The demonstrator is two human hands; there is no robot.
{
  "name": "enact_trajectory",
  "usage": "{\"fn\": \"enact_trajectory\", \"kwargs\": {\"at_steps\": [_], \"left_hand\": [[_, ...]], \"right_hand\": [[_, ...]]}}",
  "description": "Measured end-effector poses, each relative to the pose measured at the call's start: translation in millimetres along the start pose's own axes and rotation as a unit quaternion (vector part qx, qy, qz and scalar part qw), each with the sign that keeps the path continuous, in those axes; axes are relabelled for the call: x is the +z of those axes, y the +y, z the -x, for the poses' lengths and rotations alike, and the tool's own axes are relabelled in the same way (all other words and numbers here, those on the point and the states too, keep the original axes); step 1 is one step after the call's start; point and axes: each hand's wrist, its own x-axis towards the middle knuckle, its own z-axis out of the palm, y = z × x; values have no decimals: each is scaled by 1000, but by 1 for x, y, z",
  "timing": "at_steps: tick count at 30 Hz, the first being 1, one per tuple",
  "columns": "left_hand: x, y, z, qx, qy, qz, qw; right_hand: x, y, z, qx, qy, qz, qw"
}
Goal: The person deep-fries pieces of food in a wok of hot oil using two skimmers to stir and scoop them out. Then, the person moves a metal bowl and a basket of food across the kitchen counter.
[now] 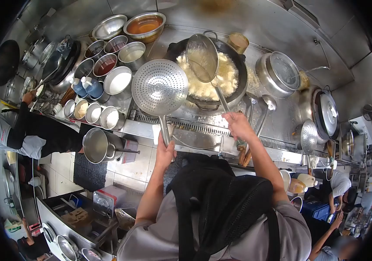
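My left hand (166, 153) is closed round the handle of a large perforated skimmer (159, 87), whose round bowl is held up beside the wok. In my right hand (239, 127) is the handle of a fine mesh strainer (202, 58). Its mesh hangs over the black wok (243, 74), tilted and apparently bare. Pale battered pieces (227, 74) fry in bubbling oil beneath it; the strainer and skimmer hide part of them. Whether the mesh touches the oil I cannot tell.
Metal pots of sauces and powders (118, 81) stand left of the wok, with bowls (144, 26) behind. A lidded pot (277, 74) and a ladle (267, 104) are to the right. A co-worker (29, 130) works at the left; other people are at the lower right and lower left.
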Motion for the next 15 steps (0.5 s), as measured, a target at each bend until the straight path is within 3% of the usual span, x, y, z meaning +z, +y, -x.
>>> {"fn": "enact_trajectory", "kwargs": {"at_steps": [3, 4, 7, 10, 13, 15], "left_hand": [[-1, 5, -2, 2, -2, -14, 1000], [-1, 7, 0, 0, -5, -23, 1000], [-1, 4, -1, 6, -6, -5, 1000], [-1, 1, 0, -4, 3, -1, 1000], [-3, -9, -4, 1, 2, 12, 1000], [-4, -10, -4, 5, -1, 12, 1000]], "right_hand": [[-17, -12, 23, -21, 26, 78, 996], [-26, -9, 28, -83, 46, 172, 981], [-45, -19, 58, -50, 79, 139, 986], [-64, 15, 39, -284, 210, 236, 906], [-74, -18, 51, -73, 198, 244, 946], [-82, -6, 36, -98, 225, 279, 928]]}}
